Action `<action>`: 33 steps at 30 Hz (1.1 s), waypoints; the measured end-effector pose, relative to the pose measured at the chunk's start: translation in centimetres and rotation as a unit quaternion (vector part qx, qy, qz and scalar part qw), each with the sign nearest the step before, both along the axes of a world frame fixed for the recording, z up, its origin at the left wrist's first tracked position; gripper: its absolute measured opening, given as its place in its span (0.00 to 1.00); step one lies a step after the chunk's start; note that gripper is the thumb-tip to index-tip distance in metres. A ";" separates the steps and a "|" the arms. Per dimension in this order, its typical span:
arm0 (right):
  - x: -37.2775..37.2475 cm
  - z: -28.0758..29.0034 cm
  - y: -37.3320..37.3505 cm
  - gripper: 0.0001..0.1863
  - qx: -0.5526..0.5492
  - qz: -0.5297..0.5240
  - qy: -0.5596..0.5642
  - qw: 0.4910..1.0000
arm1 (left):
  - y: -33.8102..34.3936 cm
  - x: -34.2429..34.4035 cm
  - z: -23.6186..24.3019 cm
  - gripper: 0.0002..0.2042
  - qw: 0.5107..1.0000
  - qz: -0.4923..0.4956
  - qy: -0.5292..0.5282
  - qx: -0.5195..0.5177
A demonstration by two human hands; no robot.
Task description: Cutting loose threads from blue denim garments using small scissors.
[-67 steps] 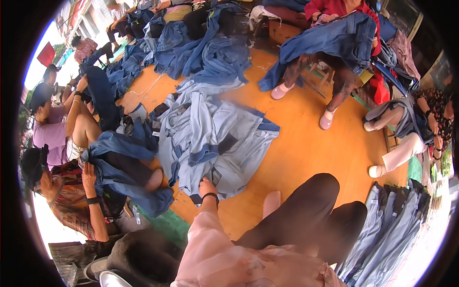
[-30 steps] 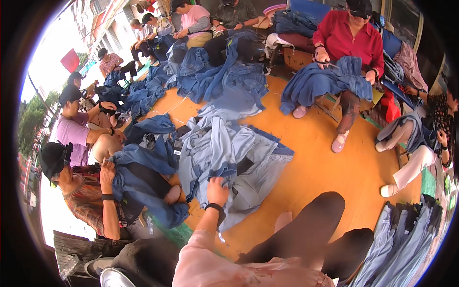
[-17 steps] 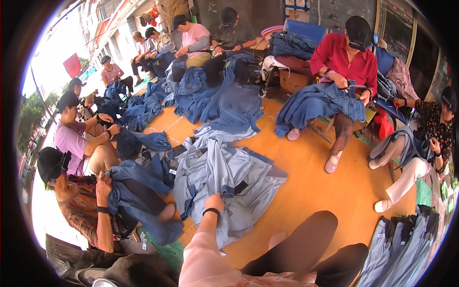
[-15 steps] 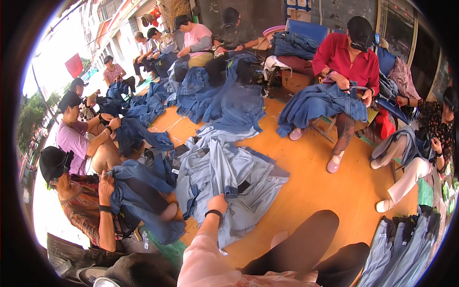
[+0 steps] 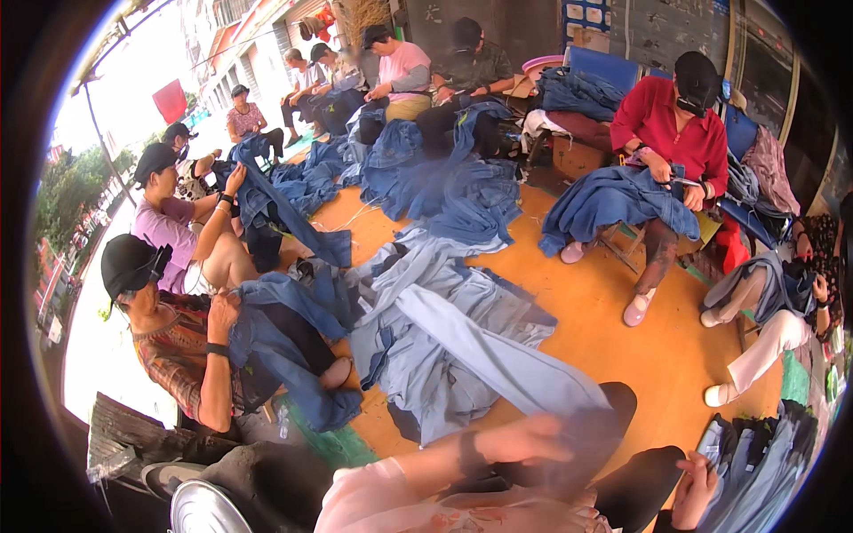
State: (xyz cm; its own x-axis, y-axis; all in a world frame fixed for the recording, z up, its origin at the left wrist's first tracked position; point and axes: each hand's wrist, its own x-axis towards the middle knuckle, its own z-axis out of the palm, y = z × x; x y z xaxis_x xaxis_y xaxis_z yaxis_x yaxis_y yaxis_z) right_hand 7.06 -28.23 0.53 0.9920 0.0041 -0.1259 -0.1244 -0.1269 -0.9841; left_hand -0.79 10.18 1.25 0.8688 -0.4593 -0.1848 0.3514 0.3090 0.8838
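Observation:
My left hand, blurred by motion, is on the lifted end of a long light-blue denim garment, which stretches from the pile over my dark-trousered knee. The end itself is smeared around my fingers. My right hand is raised at the lower right beside my other knee, fingers loosely bent and apart with nothing visible in them, near a row of light-blue jeans.
Seated co-workers ring the orange floor, handling blue jeans; one in red holds scissors. Close on my left, a person in plaid works on denim. More denim heaps lie behind. A metal lid sits at lower left.
My left hand has pulled a light-blue garment from the pile rightward and toward me, across my knee. My right hand has come into view. The co-worker in lilac has lifted dark denim.

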 end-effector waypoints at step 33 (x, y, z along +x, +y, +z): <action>-1.8 -3.6 -1.7 0.13 -0.261 0.067 -0.047 0.962 | -0.1 10.3 -27.2 0.41 0.946 0.146 0.120 0.262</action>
State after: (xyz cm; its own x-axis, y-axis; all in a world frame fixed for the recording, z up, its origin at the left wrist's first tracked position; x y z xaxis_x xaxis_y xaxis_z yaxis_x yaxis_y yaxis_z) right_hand 5.25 -29.91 -3.03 0.9941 0.0926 -0.0557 0.0131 -0.6152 -0.7882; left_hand 9.54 10.05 -25.96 0.8482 0.0028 -0.5296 0.5294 -0.0348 0.8477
